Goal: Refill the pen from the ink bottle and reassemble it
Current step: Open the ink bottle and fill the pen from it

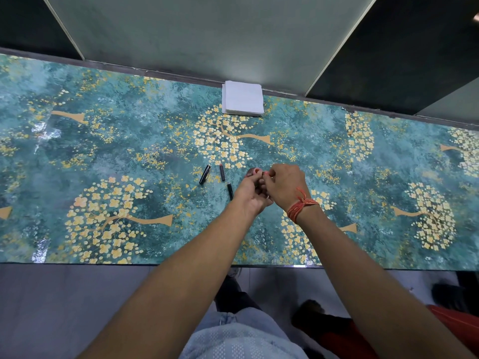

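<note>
Holding the small ink bottle (252,172) between both hands, you are working at its red top just above the table (103,151); your left hand (251,192) is curling round it from below, and your right hand (282,185) is pinching at the top; the bottle is probably glass, light but fragile and slippery, so grip the body, not the cap; three dark pen parts (222,172) are lying just to its left.

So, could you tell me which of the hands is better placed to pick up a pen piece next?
Probably the left hand: the three pen pieces lie just to its left, while the right hand sits farther away.
</note>
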### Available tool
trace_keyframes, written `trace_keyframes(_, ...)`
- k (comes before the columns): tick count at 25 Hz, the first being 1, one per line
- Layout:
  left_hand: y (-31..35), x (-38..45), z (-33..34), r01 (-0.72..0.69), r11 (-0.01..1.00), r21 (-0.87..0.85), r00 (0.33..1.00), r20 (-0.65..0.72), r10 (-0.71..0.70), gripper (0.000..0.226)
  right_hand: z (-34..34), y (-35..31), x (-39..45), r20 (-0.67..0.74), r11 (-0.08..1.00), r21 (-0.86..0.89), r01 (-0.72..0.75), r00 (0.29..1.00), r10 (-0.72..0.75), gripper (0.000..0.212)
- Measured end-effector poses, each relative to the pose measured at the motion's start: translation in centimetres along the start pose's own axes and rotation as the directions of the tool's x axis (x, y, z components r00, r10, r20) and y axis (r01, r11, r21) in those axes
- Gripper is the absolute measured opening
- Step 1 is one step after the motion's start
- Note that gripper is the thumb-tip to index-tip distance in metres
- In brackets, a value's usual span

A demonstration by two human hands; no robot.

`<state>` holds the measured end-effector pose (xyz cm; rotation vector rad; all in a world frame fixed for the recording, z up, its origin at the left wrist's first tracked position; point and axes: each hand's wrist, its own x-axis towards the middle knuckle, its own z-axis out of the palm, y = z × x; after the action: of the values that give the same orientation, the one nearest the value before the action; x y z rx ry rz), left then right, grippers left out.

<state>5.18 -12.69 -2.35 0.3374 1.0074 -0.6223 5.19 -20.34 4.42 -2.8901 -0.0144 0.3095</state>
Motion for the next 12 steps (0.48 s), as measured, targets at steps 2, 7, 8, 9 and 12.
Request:
trace_keyframes(2,-0.02,-0.26,0.09,-0.004,1.0,-0.01,1.0,0.016,0.005,0.027,-0.19,0.07,0.2,0.007,1.0,0.009,-0.011,1.0,0.011,0.032)
trace_keyframes(7,-0.04,-0.44,0.24,-0.009,1.0,0.009,1.0,0.014,0.009,0.028,-0.36,0.16,0.06,0.015,0.999,0.045,-0.021,1.0,0.02,0.029)
trace_keyframes(8,-0.03,-0.4,0.23,-0.011,1.0,0.009,1.0,0.011,0.011,0.027,-0.38,0.25,0.08,0.011,0.999,0.053,-0.012,1.0,0.011,0.026)
trace_keyframes(9,-0.05,-0.42,0.23,-0.011,1.0,0.008,1.0,0.016,0.011,0.026,-0.41,0.29,0.09,0.011,0.999,0.049,-0.006,1.0,0.006,0.024)
trace_keyframes(12,-0.1,-0.54,0.26,-0.014,1.0,0.026,1.0,0.024,0.014,0.029,-0.42,0.14,0.16,0.018,0.998,0.045,-0.038,0.999,0.037,0.03)
